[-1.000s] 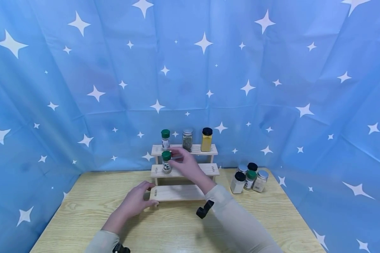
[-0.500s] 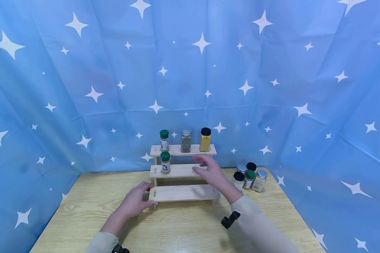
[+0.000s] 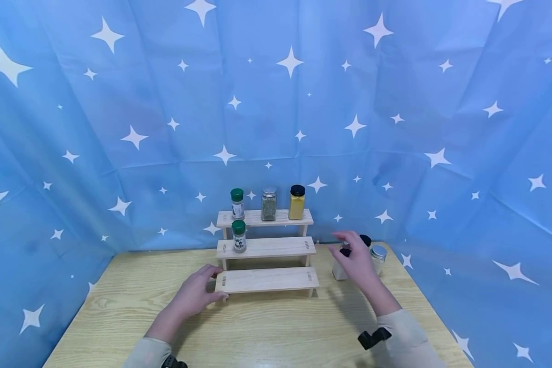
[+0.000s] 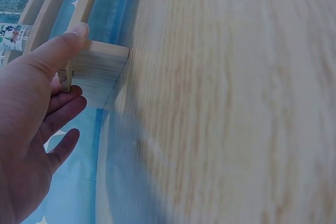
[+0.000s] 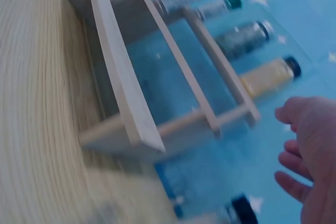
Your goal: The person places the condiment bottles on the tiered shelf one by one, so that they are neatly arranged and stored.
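A three-tier wooden rack (image 3: 271, 278) stands on the table. My left hand (image 3: 198, 292) pinches the left end of its lowest tier, thumb on one side and fingertips on the other, as the left wrist view shows of the left hand (image 4: 47, 87). My right hand (image 3: 356, 263) is at the jar group on the right, fingers spread and holding nothing. It partly covers a black-lidded jar of white contents (image 3: 338, 271) and a silver-lidded jar (image 3: 378, 258). In the right wrist view the right hand (image 5: 310, 156) has relaxed fingers.
The top tier bears a green-capped shaker (image 3: 237, 204), a silver-lidded jar of dried herbs (image 3: 269, 205) and a black-lidded yellow spice jar (image 3: 296, 205). Another green-capped shaker (image 3: 239, 237) stands at the middle tier's left. A starry blue curtain (image 3: 276, 128) hangs behind the table (image 3: 267, 327).
My right hand has left the green-capped shaker on the middle tier and moved right to the jar group. The left hand keeps its hold on the rack.
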`<state>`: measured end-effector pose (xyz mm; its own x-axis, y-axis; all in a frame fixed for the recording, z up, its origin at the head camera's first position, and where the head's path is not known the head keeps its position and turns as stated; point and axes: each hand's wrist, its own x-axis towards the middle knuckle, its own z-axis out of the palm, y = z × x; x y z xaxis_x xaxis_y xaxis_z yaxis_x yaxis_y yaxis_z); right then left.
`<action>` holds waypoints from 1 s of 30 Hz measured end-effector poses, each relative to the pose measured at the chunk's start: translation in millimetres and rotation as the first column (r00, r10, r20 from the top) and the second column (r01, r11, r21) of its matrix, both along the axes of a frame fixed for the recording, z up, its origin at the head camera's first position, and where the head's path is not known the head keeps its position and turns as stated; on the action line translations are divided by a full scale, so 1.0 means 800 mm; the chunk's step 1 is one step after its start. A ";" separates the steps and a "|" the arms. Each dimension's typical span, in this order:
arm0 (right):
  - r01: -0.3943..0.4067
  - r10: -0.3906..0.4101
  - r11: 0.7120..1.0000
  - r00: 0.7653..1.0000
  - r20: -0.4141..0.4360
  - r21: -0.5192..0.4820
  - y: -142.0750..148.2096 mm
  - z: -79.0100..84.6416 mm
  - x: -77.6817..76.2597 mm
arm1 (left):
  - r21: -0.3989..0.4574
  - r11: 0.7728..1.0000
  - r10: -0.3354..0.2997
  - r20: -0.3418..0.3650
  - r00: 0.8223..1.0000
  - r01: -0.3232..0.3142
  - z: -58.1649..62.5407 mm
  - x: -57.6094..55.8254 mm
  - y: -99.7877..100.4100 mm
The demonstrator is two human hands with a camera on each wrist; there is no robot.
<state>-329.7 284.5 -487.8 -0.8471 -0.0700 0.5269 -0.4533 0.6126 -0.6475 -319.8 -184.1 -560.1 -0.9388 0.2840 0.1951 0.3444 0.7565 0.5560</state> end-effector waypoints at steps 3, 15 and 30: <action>0.051 -0.052 0.999 0.999 0.017 0.009 0.021 -0.007 0.004 | 0.004 1.000 0.002 0.005 1.000 -0.002 0.002 0.001 0.001; 0.104 -0.105 0.992 0.994 0.010 0.077 0.049 -0.033 0.010 | 0.007 1.000 0.006 0.018 1.000 -0.006 0.000 0.000 0.001; 0.087 -0.090 0.992 0.995 0.030 0.088 0.053 -0.065 0.004 | 0.006 1.000 0.004 0.021 1.000 -0.004 0.001 0.001 0.002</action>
<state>-326.6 327.1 -540.0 -0.8691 -0.0377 0.4932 -0.3735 0.7038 -0.6044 -319.2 -182.6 -559.6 -0.9439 0.2790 0.1766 0.3292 0.7548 0.5674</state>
